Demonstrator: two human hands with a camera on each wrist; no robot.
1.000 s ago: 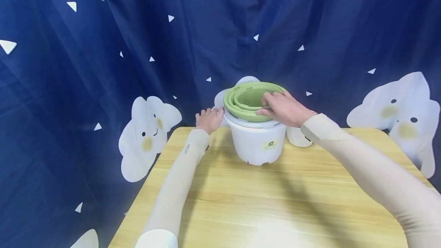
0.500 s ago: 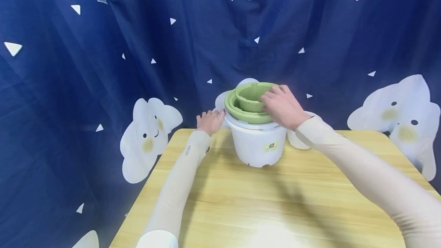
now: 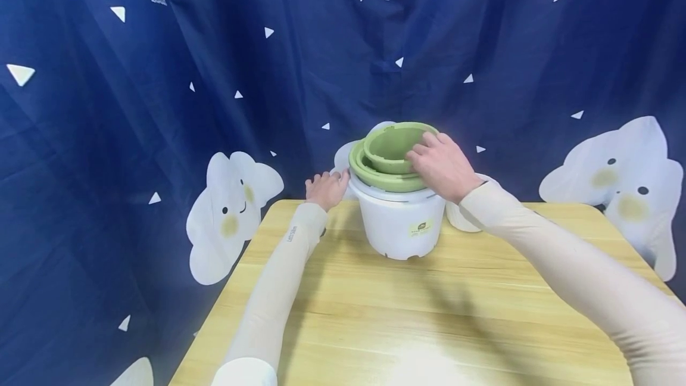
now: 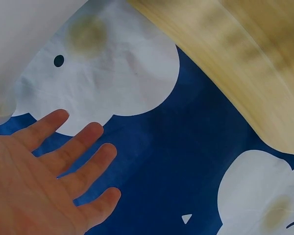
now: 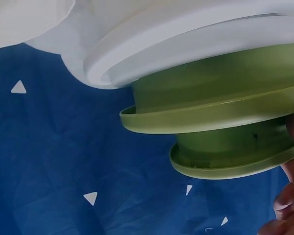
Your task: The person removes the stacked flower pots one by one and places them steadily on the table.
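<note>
My right hand (image 3: 442, 165) pinches the right side of the rim of a small green flowerpot (image 3: 396, 143). This pot is tilted and partly raised out of a larger green flowerpot (image 3: 383, 180); its lower part is hidden inside. The larger one sits nested in white flowerpots (image 3: 388, 225), the outer with a yellow label. In the right wrist view the thumb and fingers (image 5: 291, 191) are at the small pot's rim (image 5: 225, 172). At the white rim's left, my left hand (image 3: 326, 189) is spread with straight fingers (image 4: 83, 171); its thumb seems to touch the rim.
The stack stands near the back of a wooden table (image 3: 343, 314). Behind its right side is a white rounded object (image 3: 462, 218), partly hidden by my right arm. A dark blue curtain (image 3: 300, 52) with white clouds and triangles hangs behind the table.
My right hand has drawn the small green flowerpot upward out of the larger green one, then tilted it slightly. The left hand has kept its place at the white rim.
</note>
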